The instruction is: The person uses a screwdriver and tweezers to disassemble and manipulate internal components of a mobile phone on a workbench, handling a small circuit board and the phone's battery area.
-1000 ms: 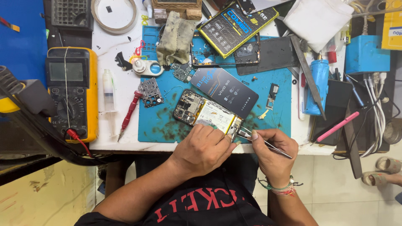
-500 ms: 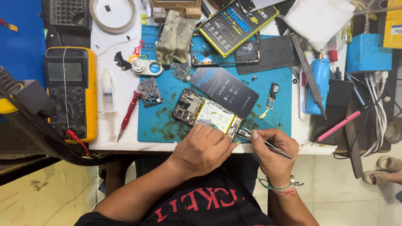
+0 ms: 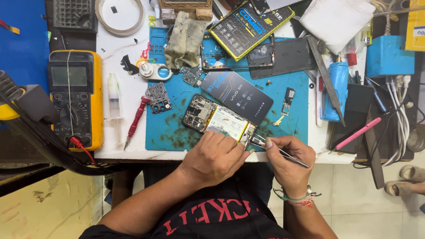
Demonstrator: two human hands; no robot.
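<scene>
An opened phone [image 3: 216, 118] with its back off lies tilted on the blue work mat [image 3: 168, 128], circuit board and white-labelled battery showing. My left hand [image 3: 214, 157] rests on the phone's near end and steadies it. My right hand [image 3: 290, 161] pinches metal tweezers [image 3: 278, 149] whose tips touch the phone's lower right corner. A dark back cover [image 3: 237, 95] lies just beyond the phone.
A yellow multimeter [image 3: 75, 99] sits at the left with its red lead. A red screwdriver [image 3: 135, 121], a syringe [image 3: 114, 95], small boards, a grey cloth [image 3: 185, 40], a spare battery [image 3: 248, 26], a blue bottle [image 3: 336, 86] and a pink tool [image 3: 356, 132] crowd the white table [image 3: 119, 148].
</scene>
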